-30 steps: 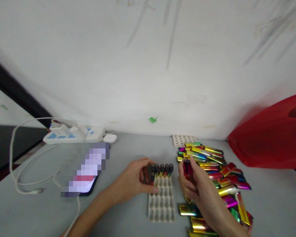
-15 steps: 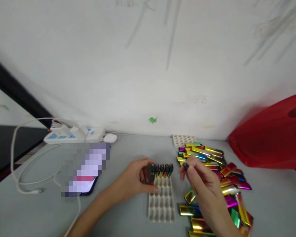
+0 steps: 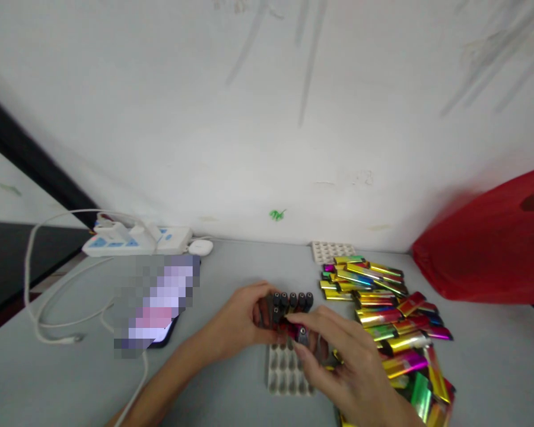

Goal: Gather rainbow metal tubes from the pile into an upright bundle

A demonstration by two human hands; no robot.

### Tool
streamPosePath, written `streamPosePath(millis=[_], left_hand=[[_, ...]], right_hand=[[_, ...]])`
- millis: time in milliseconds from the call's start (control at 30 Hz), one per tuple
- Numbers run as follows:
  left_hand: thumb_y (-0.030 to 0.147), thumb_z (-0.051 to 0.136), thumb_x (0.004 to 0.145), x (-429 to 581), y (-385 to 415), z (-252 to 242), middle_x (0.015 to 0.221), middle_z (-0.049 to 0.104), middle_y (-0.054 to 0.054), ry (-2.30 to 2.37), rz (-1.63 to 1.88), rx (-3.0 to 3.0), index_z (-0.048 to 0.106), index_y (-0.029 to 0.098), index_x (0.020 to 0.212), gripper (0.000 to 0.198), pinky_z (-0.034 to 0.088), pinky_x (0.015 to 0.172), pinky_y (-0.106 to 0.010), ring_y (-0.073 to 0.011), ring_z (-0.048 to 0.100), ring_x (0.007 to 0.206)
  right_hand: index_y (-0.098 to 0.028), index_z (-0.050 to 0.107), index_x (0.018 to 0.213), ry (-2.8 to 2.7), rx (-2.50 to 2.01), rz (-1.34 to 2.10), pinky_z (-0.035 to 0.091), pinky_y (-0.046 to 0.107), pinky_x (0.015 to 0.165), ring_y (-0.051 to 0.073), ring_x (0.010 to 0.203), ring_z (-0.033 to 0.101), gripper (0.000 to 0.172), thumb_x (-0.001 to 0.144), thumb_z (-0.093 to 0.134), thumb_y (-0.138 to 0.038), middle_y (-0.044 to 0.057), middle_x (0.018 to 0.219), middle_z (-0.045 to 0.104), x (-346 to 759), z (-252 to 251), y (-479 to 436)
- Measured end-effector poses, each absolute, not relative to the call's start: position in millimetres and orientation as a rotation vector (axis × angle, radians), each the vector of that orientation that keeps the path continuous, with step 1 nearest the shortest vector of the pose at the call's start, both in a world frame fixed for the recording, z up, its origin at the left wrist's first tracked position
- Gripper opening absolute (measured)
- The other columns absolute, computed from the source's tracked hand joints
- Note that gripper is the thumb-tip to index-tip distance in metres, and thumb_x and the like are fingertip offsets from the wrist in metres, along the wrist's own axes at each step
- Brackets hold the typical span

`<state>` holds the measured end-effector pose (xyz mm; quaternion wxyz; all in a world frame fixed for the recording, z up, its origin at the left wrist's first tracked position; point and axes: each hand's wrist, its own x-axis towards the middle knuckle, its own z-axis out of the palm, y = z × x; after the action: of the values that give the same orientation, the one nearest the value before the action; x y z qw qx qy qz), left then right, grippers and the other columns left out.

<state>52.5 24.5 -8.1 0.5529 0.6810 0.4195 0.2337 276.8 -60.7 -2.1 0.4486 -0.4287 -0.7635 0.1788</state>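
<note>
A pale tray (image 3: 289, 373) with rows of pockets lies in front of me. Several lighters (image 3: 293, 299) with black tops and shiny metallic bodies stand upright in its far row, with another in front at the left. My left hand (image 3: 244, 314) curls round the left end of this group, fingers bent and thumb on the near side. Over the tray, my right hand (image 3: 342, 356) pinches a lighter (image 3: 302, 335) with a black top between thumb and fingers, just right of the left thumb. The right fingers partly hide the tray's middle pockets.
A pile of loose metallic lighters (image 3: 400, 341) spreads to the right. Another pocketed tray (image 3: 333, 252) lies by the wall. At far right is a red plastic bag (image 3: 480, 255). On the left are a phone (image 3: 160, 308), a power strip (image 3: 173, 239), a white case (image 3: 200, 247) and cables.
My right hand has moved left from beside the pile to over the tray, carrying the lighter. My left hand has stayed at the tray's left side.
</note>
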Motion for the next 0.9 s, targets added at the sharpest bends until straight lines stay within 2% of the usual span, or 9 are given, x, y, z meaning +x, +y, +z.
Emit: streamPosePath(millis=[200,367,533,667,833,900], left_hand=[[0.02,0.095,0.067,52.5,24.6,-8.3,0.096,0.068,0.0,0.957,0.562,1.6,0.079,0.015,0.106,0.043,0.047,0.069,-0.023,-0.0167,0.062,0.08],[0.023,0.097,0.067,50.3,27.0,-9.6,0.1,0.07,-0.001,0.98,0.544,1.705,0.081,0.017,0.104,0.041,0.049,0.074,-0.024,-0.0205,0.065,0.089],[0.024,0.097,0.069,50.4,26.8,-9.8,0.098,0.07,-0.001,0.977,0.544,1.673,0.079,0.016,0.103,0.039,0.048,0.072,-0.025,-0.0199,0.064,0.086],[0.03,0.097,0.071,50.4,26.3,-9.8,0.095,0.069,-0.001,0.99,0.516,1.674,0.077,0.015,0.1,0.037,0.046,0.067,-0.024,-0.0185,0.063,0.081],[0.03,0.099,0.07,50.2,25.5,-11.7,0.092,0.067,0.0,1.005,0.521,1.661,0.075,0.015,0.099,0.04,0.046,0.065,-0.023,-0.017,0.061,0.077],[0.03,0.099,0.07,50.4,25.3,-12.3,0.092,0.066,0.0,0.984,0.534,1.631,0.075,0.015,0.101,0.042,0.045,0.064,-0.023,-0.0161,0.06,0.076]], right_hand=[[-0.022,0.079,0.123,-1.961,-1.087,0.403,0.057,0.032,0.068,0.02,0.072,0.073,0.027,0.096,0.075,-0.021,0.004,0.089,0.078,272.8,-0.4,-57.7],[-0.023,0.079,0.123,-1.995,-1.135,0.53,0.059,0.035,0.076,0.024,0.083,0.078,0.027,0.096,0.075,-0.023,0.008,0.103,0.083,274.3,-1.6,-56.2],[-0.024,0.079,0.126,-1.985,-1.14,0.582,0.06,0.033,0.074,0.022,0.077,0.076,0.025,0.101,0.073,-0.028,0.007,0.098,0.081,275.1,-1.8,-56.2],[-0.029,0.072,0.141,-1.925,-1.127,0.636,0.062,0.031,0.081,0.022,0.088,0.079,0.034,0.108,0.067,-0.028,0.007,0.107,0.083,274.2,-3.4,-55.5],[-0.031,0.073,0.139,-1.904,-1.108,0.669,0.064,0.031,0.091,0.022,0.101,0.08,0.031,0.11,0.065,-0.026,0.005,0.116,0.082,274.9,-5.2,-54.9],[-0.033,0.072,0.143,-1.915,-1.104,0.679,0.064,0.032,0.094,0.022,0.106,0.08,0.034,0.111,0.064,-0.025,0.006,0.121,0.082,275.7,-4.6,-55.4]])
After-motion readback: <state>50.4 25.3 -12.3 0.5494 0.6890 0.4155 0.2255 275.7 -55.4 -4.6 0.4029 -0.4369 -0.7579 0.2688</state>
